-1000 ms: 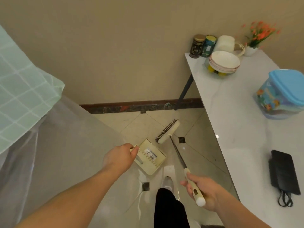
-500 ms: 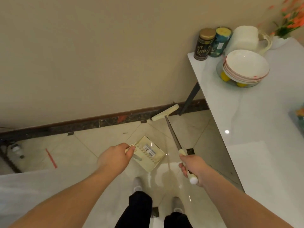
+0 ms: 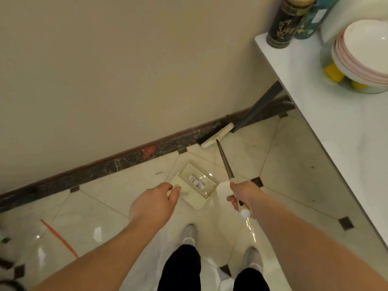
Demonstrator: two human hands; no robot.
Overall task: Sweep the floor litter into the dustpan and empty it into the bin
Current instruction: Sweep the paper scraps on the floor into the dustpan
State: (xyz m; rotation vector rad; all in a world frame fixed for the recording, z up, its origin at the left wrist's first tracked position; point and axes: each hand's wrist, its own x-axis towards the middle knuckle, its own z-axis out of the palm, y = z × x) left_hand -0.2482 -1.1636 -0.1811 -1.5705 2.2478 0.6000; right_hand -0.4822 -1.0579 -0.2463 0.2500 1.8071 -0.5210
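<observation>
My left hand (image 3: pixel 154 203) grips the handle of a cream dustpan (image 3: pixel 194 184), which hangs just above the tiled floor in front of my feet. My right hand (image 3: pixel 241 195) is closed around the cream grip of a long broom (image 3: pixel 224 160). The broom's dark shaft runs up and away to its cream head (image 3: pixel 218 135), which rests on the floor against the dark skirting, next to the table leg. A small green scrap (image 3: pixel 159 173) lies on the tile near the wall, left of the dustpan. No bin is in view.
A white table (image 3: pixel 336 127) fills the right side, holding two tins (image 3: pixel 287 22) and stacked bowls (image 3: pixel 361 53); its dark leg (image 3: pixel 258 108) slants down to the skirting. A red line (image 3: pixel 58 238) marks the floor at lower left. My shoes (image 3: pixel 189 234) stand below the dustpan.
The view has tipped down and closed in on the wall. The broom head has turned bristles-down and reached out to the skirting by the table leg. The dustpan stays in my left hand.
</observation>
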